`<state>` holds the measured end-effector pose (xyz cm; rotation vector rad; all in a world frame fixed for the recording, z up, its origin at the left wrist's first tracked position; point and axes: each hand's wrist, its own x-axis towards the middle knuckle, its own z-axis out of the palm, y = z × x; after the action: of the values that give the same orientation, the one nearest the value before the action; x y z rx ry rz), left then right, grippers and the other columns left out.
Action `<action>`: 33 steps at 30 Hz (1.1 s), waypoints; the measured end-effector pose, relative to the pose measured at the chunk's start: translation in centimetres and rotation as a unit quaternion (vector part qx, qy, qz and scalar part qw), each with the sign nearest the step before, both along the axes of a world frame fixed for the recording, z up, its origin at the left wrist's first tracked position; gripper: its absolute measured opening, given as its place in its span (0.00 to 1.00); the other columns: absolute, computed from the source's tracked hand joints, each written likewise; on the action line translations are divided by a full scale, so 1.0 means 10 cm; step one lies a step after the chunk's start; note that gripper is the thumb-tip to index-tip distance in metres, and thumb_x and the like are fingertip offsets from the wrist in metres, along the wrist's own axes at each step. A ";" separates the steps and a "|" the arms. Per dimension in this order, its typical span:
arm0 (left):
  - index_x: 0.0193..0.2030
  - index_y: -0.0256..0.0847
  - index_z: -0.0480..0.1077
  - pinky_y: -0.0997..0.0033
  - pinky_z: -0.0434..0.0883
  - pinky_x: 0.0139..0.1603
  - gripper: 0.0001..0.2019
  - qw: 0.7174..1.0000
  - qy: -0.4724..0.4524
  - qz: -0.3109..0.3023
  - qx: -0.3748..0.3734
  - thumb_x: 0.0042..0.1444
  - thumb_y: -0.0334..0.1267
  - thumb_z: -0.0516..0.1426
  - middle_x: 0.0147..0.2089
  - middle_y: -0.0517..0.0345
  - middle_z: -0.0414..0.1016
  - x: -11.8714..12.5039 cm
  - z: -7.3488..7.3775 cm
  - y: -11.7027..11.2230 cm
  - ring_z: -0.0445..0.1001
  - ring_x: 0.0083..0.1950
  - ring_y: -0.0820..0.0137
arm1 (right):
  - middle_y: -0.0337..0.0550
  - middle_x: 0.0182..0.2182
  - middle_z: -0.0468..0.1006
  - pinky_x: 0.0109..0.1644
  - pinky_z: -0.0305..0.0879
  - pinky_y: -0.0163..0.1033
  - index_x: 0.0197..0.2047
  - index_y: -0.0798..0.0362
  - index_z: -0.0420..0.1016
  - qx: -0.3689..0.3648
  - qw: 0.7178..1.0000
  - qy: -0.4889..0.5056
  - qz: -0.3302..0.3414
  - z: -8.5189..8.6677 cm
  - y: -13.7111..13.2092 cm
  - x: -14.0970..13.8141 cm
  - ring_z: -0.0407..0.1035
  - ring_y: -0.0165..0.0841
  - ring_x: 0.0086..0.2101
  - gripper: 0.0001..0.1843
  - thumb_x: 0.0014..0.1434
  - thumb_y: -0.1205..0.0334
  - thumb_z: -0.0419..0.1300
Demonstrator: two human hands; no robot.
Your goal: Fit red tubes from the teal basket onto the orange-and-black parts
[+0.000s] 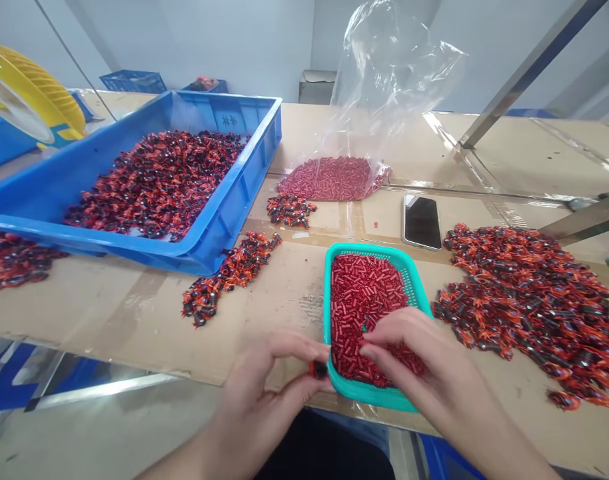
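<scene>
My left hand (269, 380) pinches a small black and red part (318, 369) between thumb and fingers, just left of the teal basket (334, 252). The basket is full of small red tubes (362, 300). My right hand (424, 367) lies over the basket's near right corner, fingers curled down with their tips close together on the red tubes; what they hold, if anything, is hidden. A large heap of black parts with orange wires (534, 300) lies to the right of that hand.
A blue crate (219, 233) of the same wired parts stands at the left. Smaller heaps (229, 273) lie in front of it. A clear bag of red tubes (334, 177) and a phone (422, 221) lie behind the basket. A yellow reel (34, 93) stands far left.
</scene>
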<state>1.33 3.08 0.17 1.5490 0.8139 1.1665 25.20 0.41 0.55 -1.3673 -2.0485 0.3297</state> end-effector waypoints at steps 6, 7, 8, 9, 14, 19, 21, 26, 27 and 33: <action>0.50 0.46 0.68 0.65 0.80 0.51 0.17 0.981 0.076 -0.017 0.177 0.63 0.19 0.61 0.43 0.58 0.85 0.03 0.05 -0.06 0.85 0.46 0.69 | 0.40 0.33 0.77 0.39 0.75 0.35 0.42 0.50 0.71 0.000 0.985 0.152 0.077 0.27 -0.20 -0.27 0.73 0.31 0.35 0.06 0.68 0.68 0.64; 0.48 0.46 0.67 0.65 0.79 0.51 0.16 0.978 0.092 -0.017 0.185 0.63 0.19 0.60 0.43 0.58 0.85 0.04 0.06 -0.08 0.85 0.45 0.69 | 0.40 0.32 0.78 0.39 0.75 0.35 0.41 0.50 0.71 0.011 0.987 0.141 0.082 0.28 -0.20 -0.29 0.73 0.31 0.34 0.07 0.67 0.69 0.65; 0.45 0.46 0.67 0.64 0.78 0.50 0.15 0.976 0.108 -0.015 0.189 0.63 0.19 0.60 0.43 0.59 0.85 0.04 0.06 -0.09 0.85 0.45 0.70 | 0.40 0.31 0.78 0.39 0.75 0.35 0.41 0.51 0.71 0.019 0.988 0.127 0.085 0.27 -0.19 -0.31 0.73 0.31 0.34 0.07 0.66 0.71 0.65; 0.42 0.46 0.67 0.64 0.77 0.50 0.14 0.973 0.125 -0.012 0.194 0.63 0.20 0.60 0.43 0.60 0.85 0.04 0.06 -0.11 0.85 0.45 0.70 | 0.40 0.31 0.78 0.38 0.75 0.35 0.40 0.51 0.71 0.023 0.990 0.114 0.084 0.26 -0.19 -0.31 0.73 0.31 0.33 0.08 0.66 0.72 0.65; 0.43 0.46 0.72 0.61 0.78 0.44 0.14 0.955 0.171 0.024 0.239 0.62 0.20 0.60 0.42 0.61 0.88 0.04 0.05 -0.28 0.86 0.40 0.67 | 0.37 0.31 0.78 0.34 0.73 0.31 0.37 0.48 0.69 -0.063 0.982 0.174 0.048 0.20 -0.19 -0.30 0.73 0.30 0.32 0.10 0.66 0.63 0.67; 0.62 0.58 0.71 0.56 0.80 0.32 0.24 0.963 0.167 0.017 0.210 0.64 0.29 0.59 0.42 0.61 0.89 0.02 -0.08 -0.38 0.87 0.32 0.59 | 0.42 0.41 0.83 0.44 0.79 0.36 0.53 0.42 0.79 -0.280 0.906 0.294 0.121 0.23 -0.20 -0.26 0.80 0.35 0.40 0.15 0.67 0.46 0.64; 0.63 0.63 0.70 0.58 0.78 0.26 0.24 0.959 0.136 -0.031 0.247 0.63 0.34 0.61 0.40 0.63 0.89 0.03 -0.15 -0.33 0.86 0.29 0.57 | 0.46 0.40 0.82 0.45 0.79 0.39 0.49 0.44 0.81 -0.306 0.889 0.297 0.164 0.24 -0.19 -0.27 0.79 0.38 0.40 0.16 0.70 0.44 0.59; 0.64 0.50 0.68 0.64 0.81 0.39 0.19 0.940 0.125 -0.069 0.310 0.70 0.30 0.52 0.45 0.57 0.89 0.09 -0.13 -0.15 0.88 0.40 0.62 | 0.44 0.37 0.82 0.41 0.79 0.38 0.49 0.41 0.81 -0.227 0.917 0.283 0.164 0.11 -0.12 -0.32 0.79 0.38 0.37 0.16 0.71 0.43 0.57; 0.63 0.45 0.68 0.63 0.81 0.46 0.18 0.934 0.125 -0.060 0.329 0.70 0.28 0.49 0.47 0.53 0.89 0.10 -0.10 -0.10 0.88 0.45 0.63 | 0.43 0.38 0.83 0.40 0.79 0.37 0.51 0.39 0.80 -0.188 0.932 0.272 0.146 0.06 -0.11 -0.30 0.79 0.38 0.37 0.15 0.71 0.45 0.57; 0.50 0.41 0.74 0.56 0.69 0.64 0.10 0.817 0.416 0.029 0.399 0.75 0.36 0.51 0.60 0.48 0.82 0.04 -0.07 0.76 0.77 0.64 0.62 | 0.47 0.48 0.83 0.44 0.77 0.48 0.57 0.39 0.76 0.025 0.986 -0.067 -0.147 -0.31 -0.12 0.52 0.80 0.45 0.43 0.17 0.70 0.44 0.57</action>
<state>1.71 10.70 -0.53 2.8675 0.9665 0.8679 30.40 -0.80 -2.53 -1.6724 -1.9082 0.0575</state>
